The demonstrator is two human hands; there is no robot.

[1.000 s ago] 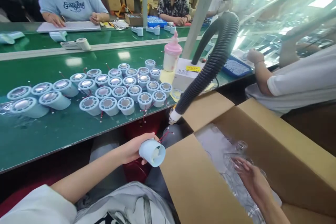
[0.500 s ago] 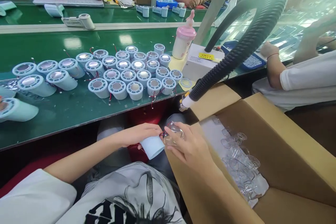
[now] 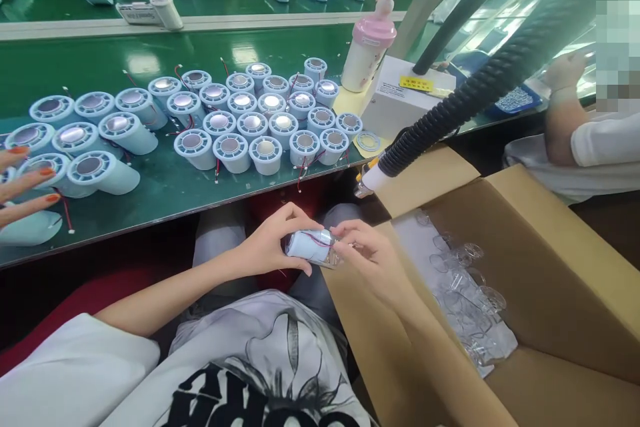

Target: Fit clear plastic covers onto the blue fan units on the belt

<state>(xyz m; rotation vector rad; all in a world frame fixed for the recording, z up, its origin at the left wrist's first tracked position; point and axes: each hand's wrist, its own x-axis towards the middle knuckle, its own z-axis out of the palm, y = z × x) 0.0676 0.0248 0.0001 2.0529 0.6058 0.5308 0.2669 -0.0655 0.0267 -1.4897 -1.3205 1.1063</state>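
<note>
Over my lap, my left hand (image 3: 280,240) grips a light-blue cylindrical housing (image 3: 304,245), thumb below and fingers above. Thin red and black wires (image 3: 317,240) run along its side. A clear plastic cup-like cover (image 3: 331,256) sits at the housing's right end and seems to go partly around it. My right hand (image 3: 373,250) pinches that cover's end with its fingertips; the exact grip is partly hidden. To the right, more clear plastic covers (image 3: 465,293) lie in an open cardboard box (image 3: 560,307).
Rows of light-blue housings (image 3: 230,147) with loose wires stand on the green table (image 3: 165,203). Another person's hand (image 3: 25,180) reaches in at far left. A black ribbed hose (image 3: 440,117) hangs between the pink-topped bottle (image 3: 369,47) and the box. A co-worker's arm (image 3: 563,120) is at right.
The clear cover, earlier beside the housing, now sits over its end. My left hand has turned the housing sideways. At far left, another person's spread hand and more housings have appeared.
</note>
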